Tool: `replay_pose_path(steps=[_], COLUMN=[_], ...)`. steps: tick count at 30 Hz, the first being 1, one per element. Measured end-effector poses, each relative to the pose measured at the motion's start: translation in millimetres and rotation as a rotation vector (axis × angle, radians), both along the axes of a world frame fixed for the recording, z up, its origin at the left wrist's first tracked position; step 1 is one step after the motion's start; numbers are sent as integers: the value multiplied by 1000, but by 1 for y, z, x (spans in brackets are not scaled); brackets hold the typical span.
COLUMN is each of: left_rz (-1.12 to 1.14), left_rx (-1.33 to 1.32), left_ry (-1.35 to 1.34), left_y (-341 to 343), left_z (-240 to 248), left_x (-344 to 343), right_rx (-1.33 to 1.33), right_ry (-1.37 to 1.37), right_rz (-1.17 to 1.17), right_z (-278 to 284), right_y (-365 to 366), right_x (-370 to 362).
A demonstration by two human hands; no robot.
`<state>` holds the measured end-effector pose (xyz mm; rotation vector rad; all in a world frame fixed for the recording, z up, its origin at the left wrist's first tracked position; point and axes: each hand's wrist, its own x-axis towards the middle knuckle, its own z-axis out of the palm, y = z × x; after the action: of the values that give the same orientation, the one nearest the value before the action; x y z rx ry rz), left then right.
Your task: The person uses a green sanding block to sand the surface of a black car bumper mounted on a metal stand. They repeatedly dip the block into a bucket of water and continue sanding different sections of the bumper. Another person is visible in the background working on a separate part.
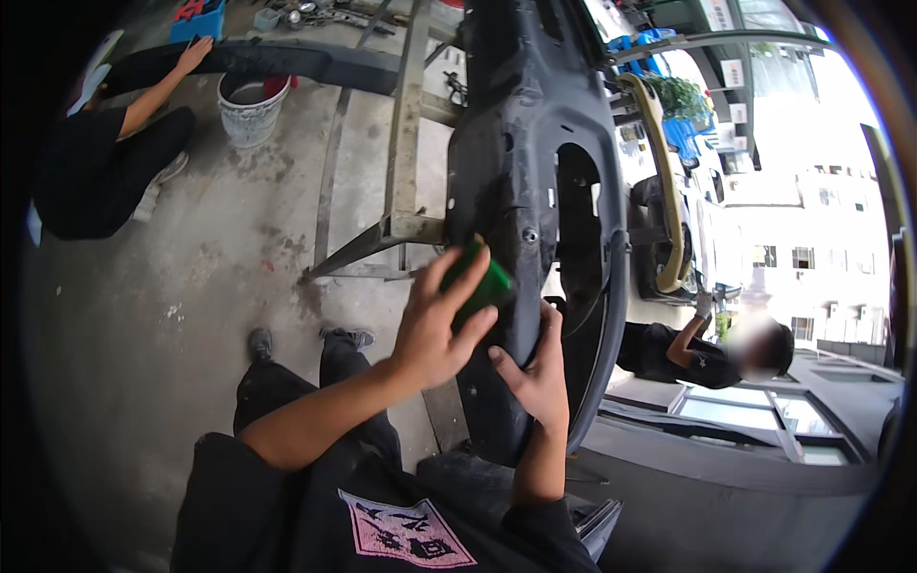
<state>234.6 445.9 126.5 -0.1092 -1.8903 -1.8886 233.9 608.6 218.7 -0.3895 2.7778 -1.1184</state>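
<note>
A long black car bumper [487,181] lies on a stand in front of me, its surface dusty and scuffed, with holes and a large opening on its right side. My left hand [441,325] is closed round a green block [489,286], which looks like a sanding block, held against the bumper's near part. The block is slightly blurred, and its underside is hidden. Closer to me, my right hand [540,372] grips the bumper, with the thumb on its face and the fingers toward the right edge.
A metal-and-wood stand [406,143] supports the bumper. On the left, a person [115,162] crouches beside another dark bumper [277,59] and a white bucket [253,110]. Another person [688,353] works at the right near a yellowish bumper [669,191]. A blue box [199,24] stands far left.
</note>
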Motion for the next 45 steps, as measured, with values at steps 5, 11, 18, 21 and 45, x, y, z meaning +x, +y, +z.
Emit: replay_pose_path(steps=[5, 11, 18, 21, 45], left_rz=[-47, -60, -79, -41, -84], left_rx=[113, 13, -26, 49, -12], left_ry=[-31, -91, -70, -86, -16], left_y=[-6, 5, 7, -4, -1], left_z=[12, 1, -8, 4, -3], left_x=[-14, 32, 33, 0, 12], right_rx=[-85, -200, -220, -251, -214], right_ry=[-64, -177, -185, -230, -235], right_rz=[29, 9, 16, 1, -12], right_z=[1, 3, 3, 1, 3], right_y=[-2, 3, 3, 5, 3], right_x=[0, -8, -9, -8, -11])
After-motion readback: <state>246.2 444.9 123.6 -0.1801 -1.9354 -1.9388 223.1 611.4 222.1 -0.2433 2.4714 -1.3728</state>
